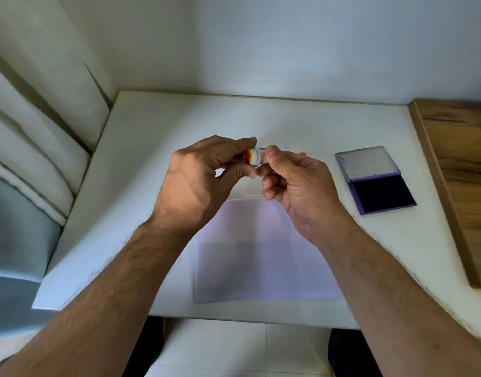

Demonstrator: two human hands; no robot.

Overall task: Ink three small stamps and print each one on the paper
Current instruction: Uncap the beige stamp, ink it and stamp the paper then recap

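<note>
Your left hand [198, 172] has a closed pinch grip, thumb below & index finger on top, on a small white cylindrical stamp with a red-and-yellow printed band [252, 157]. Stamp is held up above the desk, lying roughly sideways, its right end pointing at your other hand. Your right hand [296, 180] is curled, thumb & index tip pressed together right at that end of the stamp, w/ a bit of white showing at the contact; can't tell if it's pinching a cap, part of the stamp, or nothing separate. Remaining fingers are folded into the palm.

Under both hands & forearms lies a white rectangular sheet of paper [261, 257], flat on the white desk [141, 159], reaching nearly to the near edge. No prints readable on the part that shows; it's washed out by the light.

To the right of the paper, apart from it, sits an open purple-framed ink pad w/ a dark blue inking surface [383, 193], lid [367, 161] folded back flat toward the wall. A wooden board [457, 159] lies along the desk's right edge, just past the pad. Pale curtain [35, 118] hangs on the left.
</note>
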